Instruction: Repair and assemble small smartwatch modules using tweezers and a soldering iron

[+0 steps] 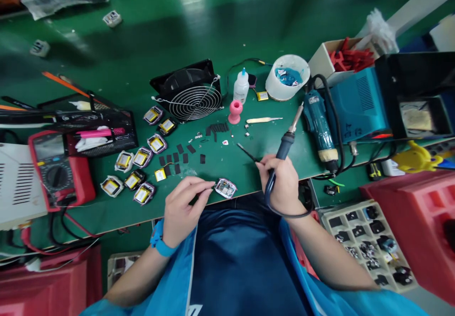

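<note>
My left hand (188,200) has thumb and forefinger pinched together at the left edge of an opened smartwatch case (226,189). A bare circuit board faces up in that case, near the table's front edge. Whatever small dark bit sits between those fingertips is too small to name. In my right hand (282,183) a soldering iron (286,141) points up and away, its cord looping over the wrist. The same hand pinches black tweezers (248,152), which reach left over the green mat. A small battery (160,174) and several black foam pads (177,157) lie left of the case.
Several opened watch cases (142,157) lie left, beside a red multimeter (57,171). Behind stand a fan (195,100), a white bottle (241,87), a pink holder (235,112) and a white tub (287,91). An electric screwdriver (320,121) and soldering station (355,103) are right.
</note>
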Motion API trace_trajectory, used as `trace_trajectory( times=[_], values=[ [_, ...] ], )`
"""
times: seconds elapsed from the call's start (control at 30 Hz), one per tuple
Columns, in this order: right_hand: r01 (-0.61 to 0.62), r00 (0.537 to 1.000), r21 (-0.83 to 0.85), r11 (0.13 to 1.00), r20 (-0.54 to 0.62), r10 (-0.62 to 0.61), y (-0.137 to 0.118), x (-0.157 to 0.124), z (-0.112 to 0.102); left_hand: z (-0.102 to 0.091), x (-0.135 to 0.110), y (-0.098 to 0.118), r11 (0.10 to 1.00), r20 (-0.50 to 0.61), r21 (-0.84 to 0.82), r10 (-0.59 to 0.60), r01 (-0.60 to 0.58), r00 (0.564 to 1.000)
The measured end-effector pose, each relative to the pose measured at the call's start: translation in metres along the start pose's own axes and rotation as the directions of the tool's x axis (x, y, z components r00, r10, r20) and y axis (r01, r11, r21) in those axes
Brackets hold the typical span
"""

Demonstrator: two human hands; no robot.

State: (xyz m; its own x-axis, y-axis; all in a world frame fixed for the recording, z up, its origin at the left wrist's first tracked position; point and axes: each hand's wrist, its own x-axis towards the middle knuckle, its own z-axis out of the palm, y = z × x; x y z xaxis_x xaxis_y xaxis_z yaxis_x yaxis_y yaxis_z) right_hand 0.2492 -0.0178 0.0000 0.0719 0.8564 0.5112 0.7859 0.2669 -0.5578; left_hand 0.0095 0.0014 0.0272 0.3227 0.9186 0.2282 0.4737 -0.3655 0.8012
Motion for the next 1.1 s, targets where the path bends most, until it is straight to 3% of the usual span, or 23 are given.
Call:
trace_trajectory(
  times=[0.1,0.2,0.27,0.4,0.5,0.6,0.73,0.83,0.93,1.1],
  values=[
    [0.026,0.998,0.264,0.964,0.044,-0.039,-0.032,-0.011,-0.001,0.002,-0.004,0.009,0.980,0.101,-0.182,-0.062,0.079,0.993],
    [0.062,0.985,0.422,0.905,0.121,-0.124,-0.055,-0.024,0.002,-0.003,-0.005,0.017,0.955,0.187,-0.288,-0.012,0.066,0.982],
    [0.067,0.983,0.440,0.896,0.126,-0.135,-0.057,-0.029,0.003,-0.015,-0.005,0.017,0.974,0.168,-0.225,0.023,0.016,0.985],
    [0.031,0.983,0.406,0.913,0.151,-0.100,-0.043,-0.026,-0.010,-0.050,-0.005,0.004,0.995,-0.008,0.095,0.022,-0.021,1.000],
    [0.003,0.979,0.351,0.936,0.191,-0.075,-0.033,-0.023,-0.024,-0.063,-0.007,-0.007,0.972,-0.013,0.234,0.023,-0.020,1.000],
    [-0.005,0.976,0.313,0.950,0.208,-0.063,-0.031,-0.026,-0.027,-0.058,-0.007,-0.014,0.974,0.050,0.227,0.010,-0.021,0.999],
    [0.026,0.973,0.263,0.964,0.213,-0.084,-0.038,-0.034,-0.010,-0.042,-0.004,-0.009,0.983,0.062,0.183,-0.020,0.008,0.998],
    [0.060,0.972,0.144,0.988,0.216,-0.091,-0.043,-0.037,0.005,-0.030,0.001,-0.003,0.999,0.143,-0.005,-0.040,0.041,0.989],
    [0.068,0.957,0.104,0.992,0.275,-0.095,-0.044,-0.036,0.011,-0.018,0.005,-0.002,0.985,0.216,-0.171,0.020,0.018,0.976],
    [0.071,0.944,0.149,0.986,0.309,-0.114,-0.038,-0.028,0.006,-0.010,0.010,-0.009,0.980,0.272,-0.190,0.117,-0.066,0.955]
  ],
)
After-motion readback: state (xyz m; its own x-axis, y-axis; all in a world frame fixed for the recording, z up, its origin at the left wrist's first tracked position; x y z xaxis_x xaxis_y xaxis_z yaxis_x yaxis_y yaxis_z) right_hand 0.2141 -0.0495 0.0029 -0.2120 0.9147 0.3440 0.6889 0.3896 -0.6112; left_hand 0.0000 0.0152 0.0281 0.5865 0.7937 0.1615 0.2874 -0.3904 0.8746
